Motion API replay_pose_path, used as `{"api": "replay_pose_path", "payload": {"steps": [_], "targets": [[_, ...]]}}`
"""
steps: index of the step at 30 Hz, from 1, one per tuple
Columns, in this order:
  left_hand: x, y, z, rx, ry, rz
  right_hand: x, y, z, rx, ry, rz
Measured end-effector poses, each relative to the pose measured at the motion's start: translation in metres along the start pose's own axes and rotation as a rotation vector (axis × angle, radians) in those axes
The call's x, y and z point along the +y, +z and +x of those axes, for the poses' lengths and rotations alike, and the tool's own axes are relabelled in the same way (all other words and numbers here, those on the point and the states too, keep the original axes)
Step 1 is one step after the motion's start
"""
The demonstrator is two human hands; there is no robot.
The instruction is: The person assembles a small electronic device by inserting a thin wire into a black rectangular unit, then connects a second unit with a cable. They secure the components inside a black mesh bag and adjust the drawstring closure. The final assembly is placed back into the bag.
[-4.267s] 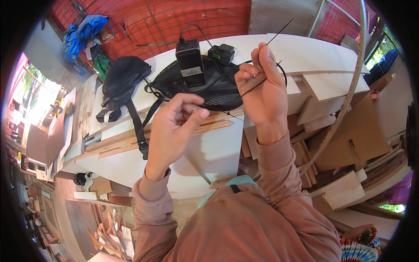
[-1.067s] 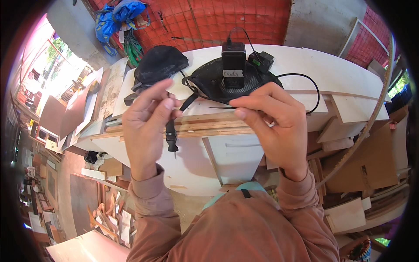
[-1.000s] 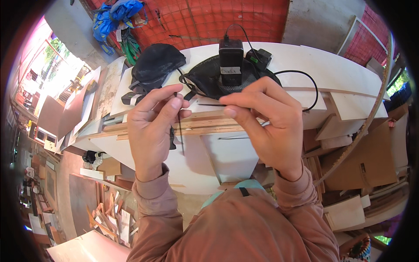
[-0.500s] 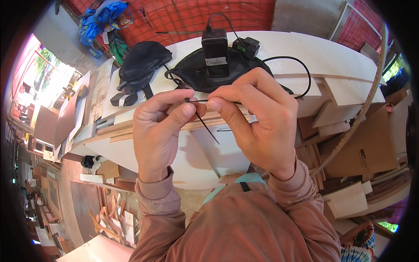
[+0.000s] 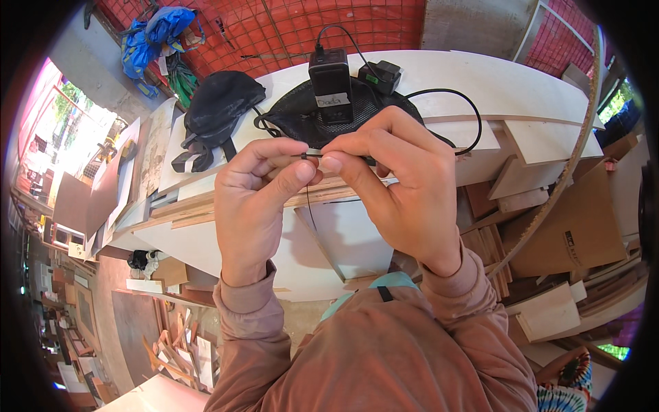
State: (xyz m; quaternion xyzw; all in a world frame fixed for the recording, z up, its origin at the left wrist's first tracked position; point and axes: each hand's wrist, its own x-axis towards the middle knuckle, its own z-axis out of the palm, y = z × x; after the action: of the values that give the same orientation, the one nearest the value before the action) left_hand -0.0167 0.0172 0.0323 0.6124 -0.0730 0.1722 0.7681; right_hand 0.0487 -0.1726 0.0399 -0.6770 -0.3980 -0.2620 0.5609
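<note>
A thin black cable tie (image 5: pixel 309 199) is stretched between my fingertips, its small head near my left thumb and a narrow length hanging below. My left hand (image 5: pixel 248 196) pinches it by the head. My right hand (image 5: pixel 410 180), thumb against forefinger, grips the part leading to the right. The fingers partly hide the tie. Just beyond my hands stands a black power bank (image 5: pixel 331 86) with a cable plugged into its top. It rests on a black mesh bag (image 5: pixel 294 104).
The white board-topped bench (image 5: pixel 446 72) carries a black cap-like pouch (image 5: pixel 221 103), a small black box (image 5: pixel 382 77) and a looped black cable (image 5: pixel 480 117). A curved strip (image 5: pixel 575 161) arches on the right beside brown cardboard (image 5: pixel 583 213). Wood offcuts (image 5: pixel 180 353) lie lower left.
The cable tie's head has shifted slightly right, and its hanging length now points more steeply down. My fingertips have drawn closer together; both hands keep their pinch.
</note>
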Motion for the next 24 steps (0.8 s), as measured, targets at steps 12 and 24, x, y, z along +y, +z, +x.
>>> {"api": "replay_pose_path", "payload": {"steps": [12, 24], "targets": [[-0.008, -0.005, 0.000, -0.015, -0.085, 0.055, 0.015, 0.003, -0.004, -0.055, 0.196, 0.246], [-0.002, -0.007, 0.003, -0.104, -0.187, 0.093, 0.018, -0.004, -0.008, -0.177, 0.257, 0.298]]}}
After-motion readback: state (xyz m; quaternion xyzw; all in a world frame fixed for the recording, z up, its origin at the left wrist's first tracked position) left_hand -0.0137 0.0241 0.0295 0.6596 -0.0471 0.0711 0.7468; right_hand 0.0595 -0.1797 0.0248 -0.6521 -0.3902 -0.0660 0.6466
